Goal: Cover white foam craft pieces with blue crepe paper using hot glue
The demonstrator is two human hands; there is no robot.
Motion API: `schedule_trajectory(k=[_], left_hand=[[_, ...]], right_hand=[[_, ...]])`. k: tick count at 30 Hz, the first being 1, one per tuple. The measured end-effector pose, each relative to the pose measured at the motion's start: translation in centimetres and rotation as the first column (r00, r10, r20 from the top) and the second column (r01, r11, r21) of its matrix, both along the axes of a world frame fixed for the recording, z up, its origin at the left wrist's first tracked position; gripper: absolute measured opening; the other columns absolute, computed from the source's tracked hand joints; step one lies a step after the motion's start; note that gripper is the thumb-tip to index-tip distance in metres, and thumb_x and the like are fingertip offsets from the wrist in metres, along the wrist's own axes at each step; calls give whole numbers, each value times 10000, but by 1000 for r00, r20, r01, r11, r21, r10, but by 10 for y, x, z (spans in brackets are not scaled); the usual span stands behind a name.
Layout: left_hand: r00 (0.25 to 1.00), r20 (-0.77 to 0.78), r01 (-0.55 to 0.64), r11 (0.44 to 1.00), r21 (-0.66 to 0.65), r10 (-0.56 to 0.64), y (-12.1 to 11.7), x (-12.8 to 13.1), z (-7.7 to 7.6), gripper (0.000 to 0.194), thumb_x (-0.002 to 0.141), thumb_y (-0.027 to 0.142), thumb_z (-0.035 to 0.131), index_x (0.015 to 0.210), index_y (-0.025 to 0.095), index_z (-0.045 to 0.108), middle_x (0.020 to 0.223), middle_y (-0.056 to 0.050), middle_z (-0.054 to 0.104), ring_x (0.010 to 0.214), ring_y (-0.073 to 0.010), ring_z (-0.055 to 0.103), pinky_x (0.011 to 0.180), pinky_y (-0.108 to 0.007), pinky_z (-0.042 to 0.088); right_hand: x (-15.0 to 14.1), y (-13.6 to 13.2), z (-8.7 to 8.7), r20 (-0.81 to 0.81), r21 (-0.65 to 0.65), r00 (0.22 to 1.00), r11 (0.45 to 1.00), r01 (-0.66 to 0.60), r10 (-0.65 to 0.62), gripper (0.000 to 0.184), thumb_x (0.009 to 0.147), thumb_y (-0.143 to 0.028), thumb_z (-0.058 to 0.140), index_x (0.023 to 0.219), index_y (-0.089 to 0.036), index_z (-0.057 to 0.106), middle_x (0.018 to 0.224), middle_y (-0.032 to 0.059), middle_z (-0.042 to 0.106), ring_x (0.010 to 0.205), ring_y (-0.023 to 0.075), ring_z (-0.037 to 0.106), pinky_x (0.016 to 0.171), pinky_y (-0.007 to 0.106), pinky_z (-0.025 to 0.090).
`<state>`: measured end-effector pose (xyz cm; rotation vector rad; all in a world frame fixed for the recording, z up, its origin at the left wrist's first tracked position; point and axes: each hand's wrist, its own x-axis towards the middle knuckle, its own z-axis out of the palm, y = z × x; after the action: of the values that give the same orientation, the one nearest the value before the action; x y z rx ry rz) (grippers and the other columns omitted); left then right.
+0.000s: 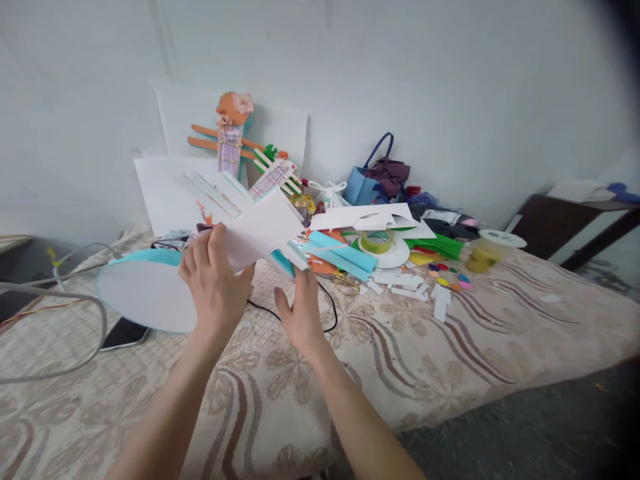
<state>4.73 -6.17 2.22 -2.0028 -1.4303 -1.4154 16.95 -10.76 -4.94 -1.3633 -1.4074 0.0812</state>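
Observation:
A white cut-out board piece [267, 227] with parallel strips and pale blue edges is tilted above the bed. My left hand [213, 277] grips it at its left lower side, with fingers over the face and the thumb underneath. At the lower right end, the fingers of my right hand [301, 310] press against the short strips; its thumb is held apart below. The far end of the piece is slightly blurred. Beside my left hand lies a white oval board [145, 293] with a light blue edge, partly over a phone [124, 333].
Behind stand white sheets [275, 130] and an orange-and-purple craft figure [231, 143]. To the right are a tape roll [376, 241], blue paper strips [340, 253], white scraps [407, 283], scissors [346, 283], a tub [483, 257] and a blue bag [361, 185]. Grey cables [97, 347] hang at left.

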Motion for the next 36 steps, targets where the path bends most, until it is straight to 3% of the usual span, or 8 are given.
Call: schedule_trajectory(k=[3,8,19,29,33,36], left_hand=[[1000,16,15,1000,4,-15,1,-1,-1,753,708,169,707,1406,144,427,1345,-221,536,1273,-433,464,1050,-590,346],[998,27,50,999,-3,-50,-1,1,-4,724,719,165,696,1396,171,440,1345,-201,544,1279,-416,465,1060,-576,341],[997,-26,72,997,-2,-72,-5,5,-7,684,750,169,651,1397,140,431,1360,-216,539,1274,-401,474,1057,-555,338],[996,-66,61,998,3,-61,-8,8,-11,670,756,170,615,1398,135,426,1353,-217,539,1284,-390,465,1097,-536,309],[996,-56,66,997,-38,-69,-1,6,-6,687,744,166,624,1401,137,425,1357,-220,530,1292,-403,455,1085,-555,316],[998,-25,52,997,-54,-54,2,1,1,719,732,175,660,1407,120,418,1345,-234,526,1287,-424,454,1060,-573,344]], right_hand=[[2,-2,-5,-26,-11,1000,1000,-9,9,564,934,-252,477,1464,-146,315,1483,215,405,1440,322,325,1145,580,336],[0,-5,5,-27,23,998,998,-51,51,606,925,-195,478,1499,-175,289,1506,177,404,1450,285,325,1153,506,365],[-10,2,20,-20,22,999,999,-40,41,509,874,-136,452,1383,-104,458,1435,210,465,1380,312,390,1141,531,346],[-11,6,24,20,-62,1000,998,21,-20,458,837,-112,457,1291,-100,517,1291,208,566,1245,350,489,1034,553,425],[-11,4,26,59,-44,998,999,11,-9,523,861,-171,504,1375,-104,436,1359,216,511,1326,357,428,1058,558,412],[-6,1,16,94,-11,995,1000,29,-27,560,866,-157,508,1410,-111,386,1422,234,449,1398,349,350,1107,592,360]])
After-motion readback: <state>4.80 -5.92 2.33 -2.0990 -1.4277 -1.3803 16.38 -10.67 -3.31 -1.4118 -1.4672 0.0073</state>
